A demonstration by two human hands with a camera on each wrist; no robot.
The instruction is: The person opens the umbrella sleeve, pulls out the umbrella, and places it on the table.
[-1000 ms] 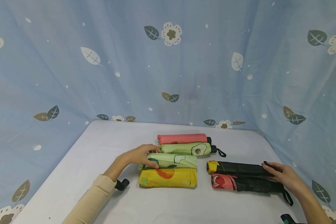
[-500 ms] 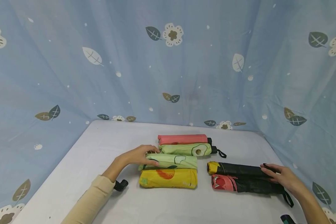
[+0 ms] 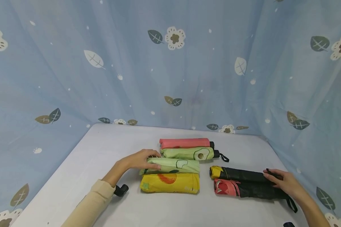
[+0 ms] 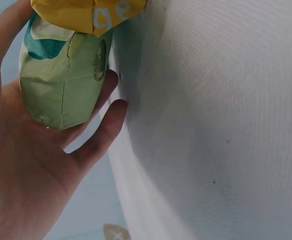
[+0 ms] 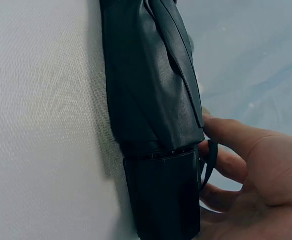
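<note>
My left hand (image 3: 142,159) grips the left end of a folded umbrella in a light green cover (image 3: 184,165); in the left wrist view its thumb and fingers lie on either side of that green cover (image 4: 60,95). A yellow-covered folded umbrella (image 3: 184,183) with an orange print lies along its near side. On the right, my right hand (image 3: 287,183) pinches the handle end of a black folded umbrella with a yellow tip (image 3: 241,174). Just in front lies a black folded umbrella with a red end (image 3: 253,189); in the right wrist view a black umbrella (image 5: 151,85) partly hides the fingers.
Behind these lie a pink folded umbrella (image 3: 184,143) and another green, avocado-print one (image 3: 187,153), with black handles pointing right. Everything rests on a white-covered table (image 3: 164,211). A blue patterned curtain (image 3: 136,78) stands along the back and sides.
The head view has tilted slightly, so everything sits a little lower. My right hand has shifted slightly left along the black umbrella; my left hand stays almost still on the green one.
</note>
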